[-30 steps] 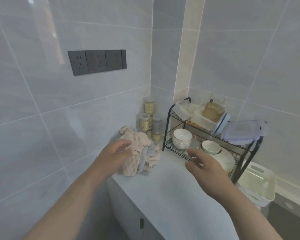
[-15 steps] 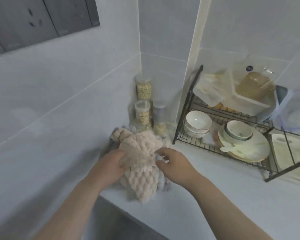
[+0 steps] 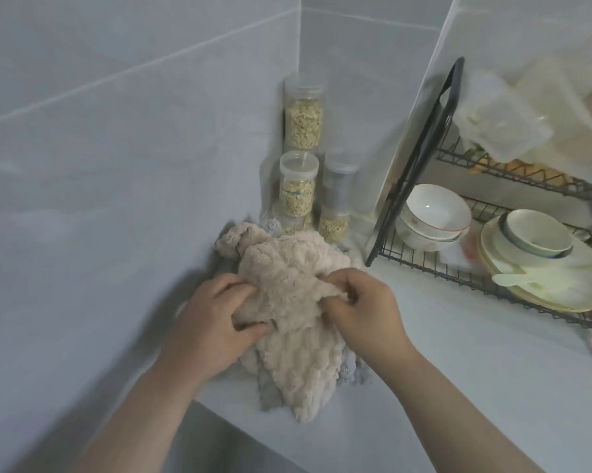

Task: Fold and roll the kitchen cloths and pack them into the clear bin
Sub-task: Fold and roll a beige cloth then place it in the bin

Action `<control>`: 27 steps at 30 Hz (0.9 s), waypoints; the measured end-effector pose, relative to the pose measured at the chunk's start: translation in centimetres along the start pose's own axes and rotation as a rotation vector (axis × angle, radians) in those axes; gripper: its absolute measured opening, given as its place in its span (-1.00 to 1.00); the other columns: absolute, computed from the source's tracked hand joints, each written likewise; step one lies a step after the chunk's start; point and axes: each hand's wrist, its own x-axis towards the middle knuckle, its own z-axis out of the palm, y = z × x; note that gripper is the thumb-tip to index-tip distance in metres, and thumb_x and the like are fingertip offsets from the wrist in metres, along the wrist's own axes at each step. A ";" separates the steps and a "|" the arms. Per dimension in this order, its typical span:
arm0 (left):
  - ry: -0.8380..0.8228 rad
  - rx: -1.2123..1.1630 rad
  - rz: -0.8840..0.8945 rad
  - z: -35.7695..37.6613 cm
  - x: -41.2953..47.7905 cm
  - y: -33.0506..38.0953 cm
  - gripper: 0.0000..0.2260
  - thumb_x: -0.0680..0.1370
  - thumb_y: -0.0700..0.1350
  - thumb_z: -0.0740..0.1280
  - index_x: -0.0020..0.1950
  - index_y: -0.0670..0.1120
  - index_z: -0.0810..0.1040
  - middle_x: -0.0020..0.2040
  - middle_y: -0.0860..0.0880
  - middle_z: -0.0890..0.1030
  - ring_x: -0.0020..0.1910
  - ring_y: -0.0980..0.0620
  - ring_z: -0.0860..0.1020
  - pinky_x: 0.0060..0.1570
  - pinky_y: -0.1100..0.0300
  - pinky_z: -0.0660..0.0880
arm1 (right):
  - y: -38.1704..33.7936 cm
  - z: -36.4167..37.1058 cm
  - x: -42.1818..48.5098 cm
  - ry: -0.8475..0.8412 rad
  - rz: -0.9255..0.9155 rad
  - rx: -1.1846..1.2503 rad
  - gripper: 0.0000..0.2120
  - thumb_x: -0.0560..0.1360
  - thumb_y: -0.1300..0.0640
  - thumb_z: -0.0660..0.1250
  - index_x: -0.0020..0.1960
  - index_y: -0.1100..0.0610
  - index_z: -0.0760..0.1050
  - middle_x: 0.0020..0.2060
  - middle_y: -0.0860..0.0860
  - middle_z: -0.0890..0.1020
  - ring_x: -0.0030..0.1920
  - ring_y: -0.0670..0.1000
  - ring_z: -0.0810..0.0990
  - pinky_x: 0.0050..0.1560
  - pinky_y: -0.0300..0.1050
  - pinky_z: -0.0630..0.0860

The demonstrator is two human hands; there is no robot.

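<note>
cloth (image 3: 289, 302) lies bunched at frame centre on the counter (image 3: 458, 370), long axis running toward the lower edge; left hand (image 3: 212, 319) and right hand (image 3: 366, 312) both pinch its upper half from either side.

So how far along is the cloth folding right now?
Barely begun. Done: nothing looks folded or rolled; the cloths lie in a crumpled heap on the counter. In hand: the person's left grip and right grip both hold the beige cloth on top of the heap. Left: fold and roll it, then the grey cloth beneath, and pack them; no cloth shows in the clear containers on the rack.
</note>
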 end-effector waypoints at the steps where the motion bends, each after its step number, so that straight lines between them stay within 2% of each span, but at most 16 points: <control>1: 0.027 0.032 0.034 0.3 0.0 -0.1 -0.57 0.30 0.10 0.55 0.07 -0.08 0.64 0.10 0.13 0.50 0.05 0.08 0.48 0.05 0.14 0.48 | -0.1 0.0 0.0 0.034 -0.026 0.050 -0.77 0.43 0.27 0.39 -0.21 -0.06 0.59 -0.30 -0.15 0.64 -0.35 -0.21 0.54 -0.37 -0.42 0.43; 4: 0.169 0.076 0.181 1.2 -0.1 -0.6 -0.70 0.40 0.00 0.31 0.01 -0.11 0.67 0.05 0.09 0.54 -0.02 0.02 0.52 0.01 0.18 0.49 | -0.2 0.0 0.2 0.073 -0.133 0.123 -0.83 0.43 0.26 0.39 -0.22 0.00 0.62 -0.32 -0.07 0.65 -0.39 -0.13 0.54 -0.39 -0.26 0.45; 6: 0.269 0.046 0.197 1.4 -0.2 -0.8 -0.72 0.44 -0.08 0.22 -0.04 -0.14 0.68 -0.02 0.00 0.61 -0.06 0.02 0.52 0.00 0.27 0.42 | -0.4 -0.1 0.5 0.094 -0.231 0.134 -0.80 0.45 0.27 0.37 -0.22 -0.01 0.61 -0.32 -0.07 0.65 -0.35 -0.07 0.59 -0.31 -0.13 0.56; 9: 0.382 0.095 0.160 1.6 0.2 -1.2 -0.76 0.45 -0.18 0.23 -0.01 -0.13 0.66 -0.07 -0.05 0.65 -0.08 -0.06 0.56 -0.08 0.20 0.40 | -0.3 -0.7 1.0 0.161 -0.355 0.134 -0.76 0.51 0.28 0.33 -0.21 -0.04 0.57 -0.37 -0.17 0.61 -0.41 -0.16 0.56 -0.37 -0.20 0.59; 12: 0.503 0.140 0.136 1.1 0.8 -0.6 -0.74 0.44 -0.25 0.28 0.06 -0.13 0.66 -0.04 -0.14 0.68 -0.05 -0.18 0.61 -0.04 0.12 0.42 | -0.2 -1.7 0.7 0.281 -0.461 -0.010 -0.83 0.52 0.21 0.33 -0.17 -0.04 0.55 -0.42 -0.10 0.57 -0.50 -0.19 0.46 -0.51 -0.35 0.41; 14: 0.590 0.099 0.116 -0.2 1.0 0.8 -0.83 0.47 -0.19 0.33 0.01 -0.10 0.66 -0.09 -0.16 0.68 -0.08 -0.20 0.61 -0.10 0.06 0.47 | -0.1 -2.9 0.0 0.395 -0.493 -0.053 -0.87 0.53 0.20 0.31 -0.14 0.01 0.57 -0.41 -0.08 0.57 -0.52 -0.19 0.45 -0.52 -0.38 0.35; 16: 0.647 0.085 0.151 -1.9 1.2 2.3 -0.85 0.45 -0.08 0.31 -0.09 -0.08 0.65 -0.17 -0.16 0.66 -0.12 -0.20 0.59 -0.15 0.03 0.49 | -0.2 -4.4 -1.1 0.464 -0.458 0.032 -0.89 0.54 0.22 0.29 -0.09 0.10 0.58 -0.39 0.01 0.59 -0.53 -0.14 0.49 -0.53 -0.32 0.41; 18: 0.654 0.018 0.189 -3.7 1.6 4.4 -0.84 0.44 -0.06 0.30 -0.10 -0.06 0.65 -0.19 -0.12 0.65 -0.10 -0.16 0.59 -0.16 0.07 0.47 | -0.5 -6.2 -2.9 0.506 -0.398 0.168 -0.92 0.54 0.25 0.30 -0.07 0.15 0.56 -0.34 0.10 0.61 -0.50 -0.03 0.57 -0.52 -0.27 0.47; 21: 0.607 -0.148 0.242 -5.5 1.7 8.2 -0.90 0.44 -0.15 0.36 -0.12 -0.01 0.66 -0.21 -0.01 0.63 -0.11 -0.05 0.58 -0.15 0.17 0.43 | -1.5 -9.4 -6.2 0.600 -0.398 0.292 -0.93 0.51 0.29 0.33 -0.14 0.18 0.53 -0.31 0.12 0.60 -0.41 0.02 0.61 -0.47 -0.22 0.54; 24: 0.523 -0.231 0.290 -6.1 1.2 12.1 -0.96 0.44 -0.18 0.39 -0.21 -0.06 0.61 -0.25 -0.03 0.61 -0.18 -0.08 0.56 -0.19 0.10 0.45 | -2.1 -13.2 -10.1 0.685 -0.427 0.287 -0.89 0.49 0.30 0.36 -0.21 0.18 0.54 -0.33 0.08 0.58 -0.30 0.03 0.60 -0.30 -0.08 0.66; 26: 0.464 -0.285 0.305 -6.2 0.8 14.2 -0.95 0.45 -0.13 0.42 -0.19 -0.10 0.63 -0.24 -0.07 0.63 -0.19 -0.08 0.57 -0.18 0.07 0.48 | -2.0 -15.7 -12.5 0.708 -0.433 0.274 -0.93 0.48 0.32 0.35 -0.18 0.23 0.56 -0.34 0.11 0.56 -0.29 0.05 0.57 -0.17 0.05 0.65; 27: 0.434 -0.314 0.310 -6.1 0.6 15.2 -0.92 0.44 -0.11 0.44 -0.17 -0.10 0.64 -0.23 -0.09 0.64 -0.19 -0.08 0.58 -0.18 0.08 0.49 | -1.9 -17.0 -13.7 0.725 -0.431 0.252 -0.93 0.47 0.32 0.35 -0.19 0.23 0.55 -0.35 0.11 0.54 -0.31 0.05 0.54 -0.17 0.06 0.64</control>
